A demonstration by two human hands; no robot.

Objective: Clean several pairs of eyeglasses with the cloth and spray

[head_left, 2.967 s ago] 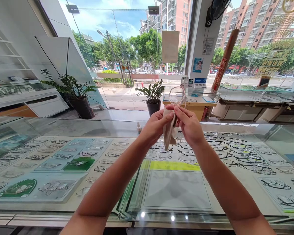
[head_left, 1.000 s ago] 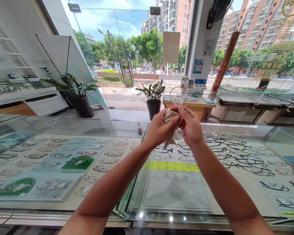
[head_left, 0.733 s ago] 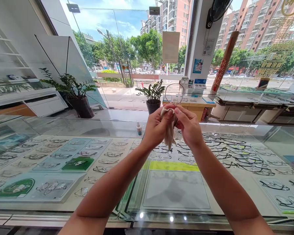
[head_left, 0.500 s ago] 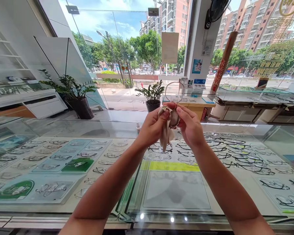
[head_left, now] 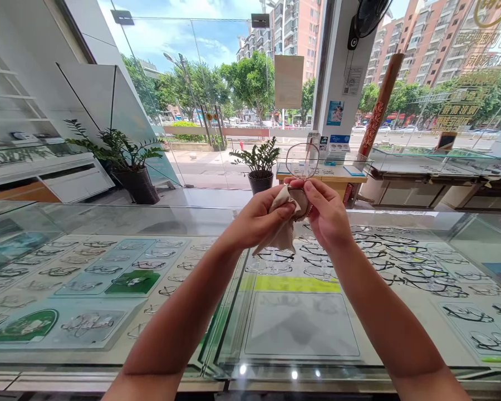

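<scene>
A pair of round thin-rimmed eyeglasses [head_left: 286, 161] is turned on its side above the glass counter, one lens over the other. My right hand [head_left: 329, 214] is closed, pinching the frame near its middle between thumb and fingers. A beige cloth [head_left: 281, 239] is gripped in my left hand [head_left: 261, 217], whose thumb presses it against the lower lens; the fingers behind are partly hidden. Loose cloth hangs beneath that hand. The upper lens stands free of the cloth, with the street showing through it.
Below my arms is a glass display counter [head_left: 303, 328] with many spectacle frames [head_left: 404, 256] inside. Potted plants [head_left: 261, 167] stand beyond it by the window. Another display counter [head_left: 421, 189] runs along the back right. A black fan [head_left: 369, 19] hangs upper right.
My left thumb has shifted down and right across the lower lens, and the hanging cloth has spread to the left. The eyeglasses have moved slightly right and tilted a little.
</scene>
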